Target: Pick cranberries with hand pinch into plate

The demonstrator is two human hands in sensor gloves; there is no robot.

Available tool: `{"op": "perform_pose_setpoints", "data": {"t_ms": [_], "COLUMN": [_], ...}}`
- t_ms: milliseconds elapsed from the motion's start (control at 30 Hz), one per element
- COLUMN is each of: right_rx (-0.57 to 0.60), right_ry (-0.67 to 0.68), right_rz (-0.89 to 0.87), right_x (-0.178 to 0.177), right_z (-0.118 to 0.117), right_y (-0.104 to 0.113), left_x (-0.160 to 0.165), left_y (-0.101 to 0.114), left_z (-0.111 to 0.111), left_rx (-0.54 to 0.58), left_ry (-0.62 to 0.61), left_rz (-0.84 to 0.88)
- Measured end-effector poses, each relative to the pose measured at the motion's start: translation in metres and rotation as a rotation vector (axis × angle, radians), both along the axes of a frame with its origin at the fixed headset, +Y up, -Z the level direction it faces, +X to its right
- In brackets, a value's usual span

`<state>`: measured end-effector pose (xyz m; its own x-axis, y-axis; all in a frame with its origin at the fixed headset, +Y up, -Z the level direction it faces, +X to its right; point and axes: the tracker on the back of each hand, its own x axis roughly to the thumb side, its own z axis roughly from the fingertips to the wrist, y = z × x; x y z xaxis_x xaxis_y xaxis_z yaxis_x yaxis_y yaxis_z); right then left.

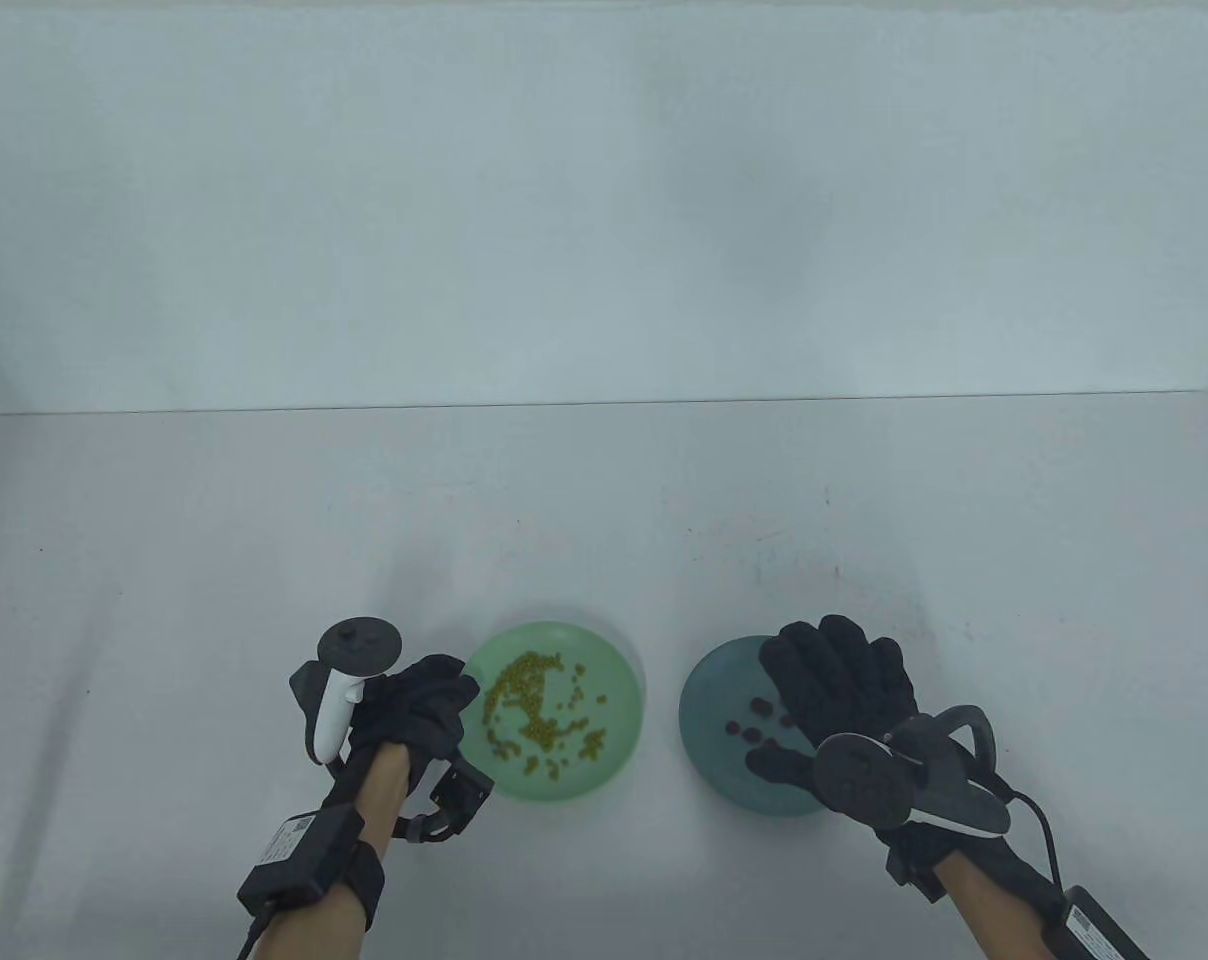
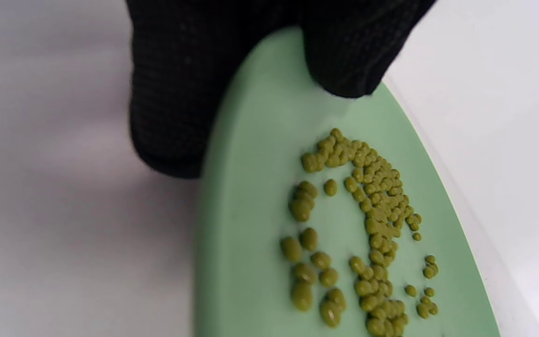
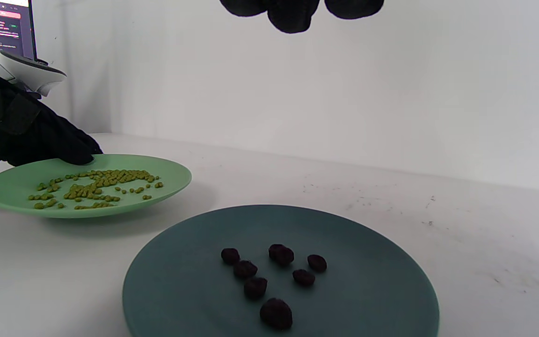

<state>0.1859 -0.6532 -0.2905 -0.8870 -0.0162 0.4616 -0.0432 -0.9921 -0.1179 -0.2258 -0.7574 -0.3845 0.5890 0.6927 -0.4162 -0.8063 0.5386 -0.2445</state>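
Several dark cranberries (image 1: 761, 707) lie on the blue plate (image 1: 699, 700) at the front right. My right hand (image 1: 824, 680) hovers flat over that plate with the fingers spread, holding nothing. In the right wrist view the cranberries (image 3: 281, 254) sit in a loose cluster on the blue plate (image 3: 180, 281), and only my fingertips (image 3: 293, 16) show at the top, well above them. My left hand (image 1: 459, 700) grips the left rim of the green plate (image 1: 614, 680). In the left wrist view its thumb (image 2: 344, 56) rests on the plate (image 2: 251, 187) and its fingers (image 2: 171, 103) lie outside the rim.
The green plate holds many small green peas (image 1: 534, 700), which also show in the left wrist view (image 2: 377, 206). The two plates stand side by side near the table's front edge. A white wall rises behind the table. A screen (image 3: 3, 23) shows at the far left.
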Motion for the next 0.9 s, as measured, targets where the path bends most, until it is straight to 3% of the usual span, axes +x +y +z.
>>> {"op": "perform_pose_setpoints", "data": {"t_ms": [367, 900], "right_rx": [-0.006, -0.004], "right_ry": [0.002, -0.009], "right_rz": [-0.002, 0.019], "right_x": [0.0, -0.001], "right_z": [0.0, 0.0], "right_y": [0.0, 0.0], "left_x": [0.011, 0.034], "left_y": [-0.002, 0.009], "left_z": [-0.004, -0.006], "left_rx": [-0.006, 0.112], "left_ry": [-0.025, -0.203], "left_rz": [-0.07, -0.642]}}
